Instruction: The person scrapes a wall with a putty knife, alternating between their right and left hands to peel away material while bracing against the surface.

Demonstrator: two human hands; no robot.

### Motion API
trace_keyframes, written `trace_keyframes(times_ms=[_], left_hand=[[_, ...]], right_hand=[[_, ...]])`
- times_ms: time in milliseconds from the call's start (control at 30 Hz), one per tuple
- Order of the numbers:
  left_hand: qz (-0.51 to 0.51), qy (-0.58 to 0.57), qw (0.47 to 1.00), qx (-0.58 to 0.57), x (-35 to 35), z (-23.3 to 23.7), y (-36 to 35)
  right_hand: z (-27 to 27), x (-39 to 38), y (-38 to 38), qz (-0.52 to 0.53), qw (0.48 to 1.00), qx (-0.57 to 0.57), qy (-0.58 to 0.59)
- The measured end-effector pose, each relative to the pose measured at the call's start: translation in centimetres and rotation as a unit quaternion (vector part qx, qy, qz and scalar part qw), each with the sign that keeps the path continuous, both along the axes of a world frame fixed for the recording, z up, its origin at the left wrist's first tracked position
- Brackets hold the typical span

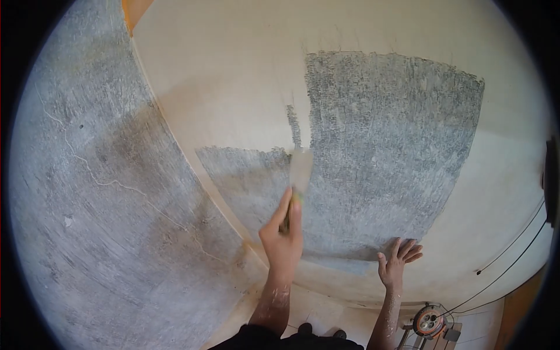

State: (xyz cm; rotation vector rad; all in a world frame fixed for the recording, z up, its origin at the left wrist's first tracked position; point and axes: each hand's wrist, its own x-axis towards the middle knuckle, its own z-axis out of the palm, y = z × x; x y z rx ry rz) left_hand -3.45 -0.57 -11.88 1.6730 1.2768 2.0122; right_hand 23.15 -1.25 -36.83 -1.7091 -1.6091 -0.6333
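Note:
My left hand (281,239) is wrapped round the handle of a scraper (301,166), its wide pale blade pointing up the wall. The blade's tip meets the wall between a narrow grey scraped strip (293,125) and a large rough grey patch (396,122). Motion slightly blurs the scraper. Lower on the right, my right hand (396,258) has its fingers spread near the bottom edge of that grey patch and holds nothing. Whether its palm presses on the wall is hard to tell.
Cream coating (233,76) covers the wall around the grey areas. A grey wall (105,192) with a long thin crack adjoins at the left corner. Below right, an orange cable reel (429,322) sits on a wooden stool, with black cables (501,273) running up from it.

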Motion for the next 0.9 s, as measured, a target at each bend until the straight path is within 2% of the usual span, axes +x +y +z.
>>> trace_keyframes(times_ms=[33, 100, 167, 233, 300, 400, 500, 567, 633, 700, 767, 833, 867, 900], left_hand=[[0.013, 0.0, 1.0, 0.023, 0.3, 1.7, 0.6], [0.015, -0.016, 0.999, -0.045, 0.4, 6.7, 0.2], [0.015, -0.013, 0.999, -0.047, 0.7, 8.0, 0.3], [0.022, 0.005, 1.0, 0.001, 0.6, 5.6, 0.3], [0.021, 0.024, 0.999, -0.023, -0.1, 1.1, -0.7], [0.01, 0.009, 0.995, -0.099, 0.2, -1.7, -2.1], [0.035, 0.026, 0.999, 0.01, 1.0, 3.2, 0.1], [0.062, 0.024, 0.997, -0.044, 1.4, 8.0, 0.9], [0.067, 0.024, 0.994, -0.081, 1.0, 10.1, -0.3], [0.075, 0.044, 0.994, -0.073, 0.6, 9.3, -0.6], [0.082, 0.072, 0.994, -0.012, 0.2, 3.9, -0.4], [0.061, 0.059, 0.996, -0.017, 0.5, -0.8, -1.1], [0.051, 0.055, 0.997, -0.022, 0.6, -2.0, -1.3], [0.048, 0.038, 0.997, -0.043, 0.9, -1.2, -1.3]], right_hand=[[0.1, -0.1, 0.0, 0.003, 1.0, -0.003, 0.001], [-0.3, 0.1, -0.2, 0.006, 1.0, -0.009, -0.002], [-0.1, 0.2, 0.1, 0.002, 1.0, -0.007, -0.003], [-0.2, 0.2, -0.2, 0.0, 1.0, -0.012, -0.007], [-0.5, 0.1, -0.5, 0.005, 1.0, -0.015, -0.005], [-0.3, 0.5, 0.0, 0.002, 1.0, -0.004, -0.008], [-0.4, 0.1, 0.0, 0.006, 1.0, -0.006, 0.0], [-0.8, 0.2, -0.3, 0.012, 1.0, -0.011, 0.003], [-0.9, 0.5, 0.1, 0.018, 1.0, -0.006, 0.004], [-0.9, 0.5, -0.1, 0.008, 1.0, -0.012, -0.009], [-0.8, 0.5, -0.1, 0.011, 1.0, -0.018, -0.013], [-1.1, 0.6, -0.1, 0.019, 1.0, -0.023, -0.002], [-1.1, 0.7, 0.2, 0.014, 1.0, -0.019, -0.005], [-1.1, 0.7, 0.2, 0.012, 1.0, -0.019, -0.008]])
